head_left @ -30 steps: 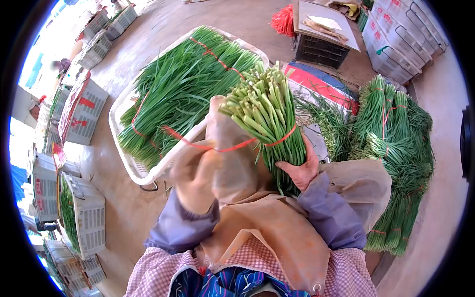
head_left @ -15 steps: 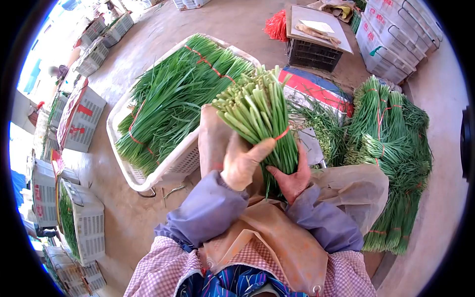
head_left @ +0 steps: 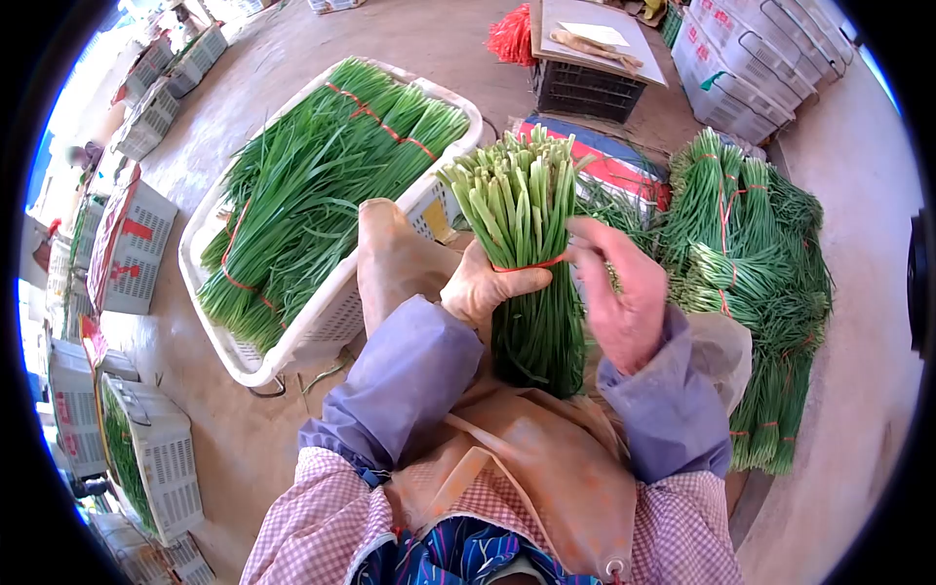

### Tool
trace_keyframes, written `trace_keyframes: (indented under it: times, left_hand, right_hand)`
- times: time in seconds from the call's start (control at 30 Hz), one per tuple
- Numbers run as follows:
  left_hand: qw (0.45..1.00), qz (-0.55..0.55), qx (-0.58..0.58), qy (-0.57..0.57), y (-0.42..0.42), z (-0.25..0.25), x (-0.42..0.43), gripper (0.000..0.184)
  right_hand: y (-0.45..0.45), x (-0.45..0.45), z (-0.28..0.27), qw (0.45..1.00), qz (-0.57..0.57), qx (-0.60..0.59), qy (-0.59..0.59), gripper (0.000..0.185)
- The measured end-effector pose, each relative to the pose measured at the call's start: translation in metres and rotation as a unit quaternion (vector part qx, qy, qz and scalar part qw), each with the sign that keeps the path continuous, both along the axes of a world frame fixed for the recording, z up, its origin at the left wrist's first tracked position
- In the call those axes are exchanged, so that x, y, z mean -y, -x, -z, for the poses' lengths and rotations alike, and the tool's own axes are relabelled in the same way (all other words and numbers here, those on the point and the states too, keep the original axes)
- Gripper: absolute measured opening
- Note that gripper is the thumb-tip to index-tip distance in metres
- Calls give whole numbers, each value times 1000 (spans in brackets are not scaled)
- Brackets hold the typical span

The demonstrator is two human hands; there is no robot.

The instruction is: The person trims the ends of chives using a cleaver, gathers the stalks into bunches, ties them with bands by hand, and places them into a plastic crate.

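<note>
A thick bundle of chives (head_left: 534,322) stands upright in front of my lap, pale cut ends on top, with a red band (head_left: 526,265) around it. My left hand (head_left: 485,288) is wrapped around its left side, the thumb lying across the stalks by the band. My right hand (head_left: 622,292) is at the bundle's right side, fingers bent and drawn together beside the end of the band. Whatever is between those fingertips is too small and blurred to make out.
To the left, a white plastic crate (head_left: 263,366) holds long chives tied with red bands. More tied bundles (head_left: 751,253) are piled at right. A black crate (head_left: 588,90) with a board on it stands ahead, near stacked white crates (head_left: 741,73). Other crates (head_left: 166,458) line the far left.
My right hand has left the bundle's lower right side and risen to its upper right, near the band. The bundle is turned more upright; my left hand now grips around its left side.
</note>
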State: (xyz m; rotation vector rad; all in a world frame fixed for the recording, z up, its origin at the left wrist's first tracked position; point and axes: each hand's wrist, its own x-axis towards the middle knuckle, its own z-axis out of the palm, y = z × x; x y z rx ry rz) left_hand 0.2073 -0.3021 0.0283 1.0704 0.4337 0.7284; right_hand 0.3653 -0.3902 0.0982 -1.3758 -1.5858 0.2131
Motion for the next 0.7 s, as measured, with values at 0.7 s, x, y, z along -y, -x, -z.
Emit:
trace_keyframes:
  times: [0.7]
  left_hand:
    - [996, 20, 75, 42, -5, 31, 9, 89]
  right_hand:
    - [-8, -26, -2, 981, -104, -36, 160, 8]
